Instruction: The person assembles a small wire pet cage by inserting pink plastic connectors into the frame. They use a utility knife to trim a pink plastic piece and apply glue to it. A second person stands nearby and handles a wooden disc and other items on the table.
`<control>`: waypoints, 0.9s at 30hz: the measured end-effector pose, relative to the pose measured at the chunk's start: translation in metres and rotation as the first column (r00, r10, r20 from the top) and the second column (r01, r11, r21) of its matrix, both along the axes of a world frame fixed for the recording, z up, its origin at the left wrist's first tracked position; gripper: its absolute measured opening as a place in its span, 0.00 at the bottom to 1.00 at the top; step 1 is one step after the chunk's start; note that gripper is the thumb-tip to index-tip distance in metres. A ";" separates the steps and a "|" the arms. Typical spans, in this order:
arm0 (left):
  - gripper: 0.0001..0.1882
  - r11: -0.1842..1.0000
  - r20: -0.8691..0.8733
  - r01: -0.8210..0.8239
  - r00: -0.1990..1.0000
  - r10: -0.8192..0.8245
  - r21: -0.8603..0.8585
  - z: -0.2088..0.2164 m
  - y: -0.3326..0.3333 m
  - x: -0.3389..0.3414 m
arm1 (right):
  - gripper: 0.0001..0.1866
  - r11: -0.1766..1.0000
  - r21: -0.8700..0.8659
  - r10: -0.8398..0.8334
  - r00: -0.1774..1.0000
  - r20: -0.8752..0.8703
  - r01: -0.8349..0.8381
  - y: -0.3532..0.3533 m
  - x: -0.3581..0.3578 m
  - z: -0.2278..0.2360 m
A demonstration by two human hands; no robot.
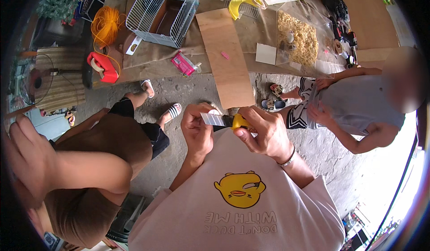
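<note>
In front of my chest is a yellow-and-black snap-off utility knife (pixel 241 122) with a broad, scored blade (pixel 211 119) pointing left. My right hand (pixel 265 132) is closed around its yellow body, the thumb toward me. The fingers of my left hand (pixel 197 127) curl in at the blade's far end and seem to pinch it. Part of that contact is hidden behind the blade. Beyond my hands, a long wooden board (pixel 227 62) lies with its near end jutting over the table's edge, a small pink piece (pixel 225 55) on top.
On the cloth-covered table (pixel 148 62) are a wire cage (pixel 177 31), a pink packet (pixel 183 65), a red tape dispenser (pixel 104 67), orange cord (pixel 105 27) and a clear box of shavings (pixel 298 40). One person (pixel 103 148) stands at left, another (pixel 354 96) at right.
</note>
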State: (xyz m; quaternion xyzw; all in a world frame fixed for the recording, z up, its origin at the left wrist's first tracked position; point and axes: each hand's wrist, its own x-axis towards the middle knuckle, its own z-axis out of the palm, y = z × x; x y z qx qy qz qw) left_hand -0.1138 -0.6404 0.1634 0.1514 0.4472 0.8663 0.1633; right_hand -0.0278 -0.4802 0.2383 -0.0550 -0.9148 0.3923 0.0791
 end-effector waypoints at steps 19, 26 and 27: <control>0.12 0.996 0.070 -0.079 0.994 0.082 -0.038 -0.009 0.001 0.007 | 0.24 0.997 -0.071 -0.035 0.997 -0.074 0.030 0.006 0.012 -0.019; 0.09 0.998 0.044 -0.054 0.998 0.053 0.017 -0.003 0.002 0.005 | 0.23 0.996 0.055 0.073 0.996 -0.044 -0.071 -0.002 0.011 -0.010; 0.10 0.998 0.040 -0.037 0.999 0.035 0.050 -0.006 0.000 0.004 | 0.23 0.996 0.052 0.073 0.997 -0.031 -0.071 -0.003 0.011 -0.009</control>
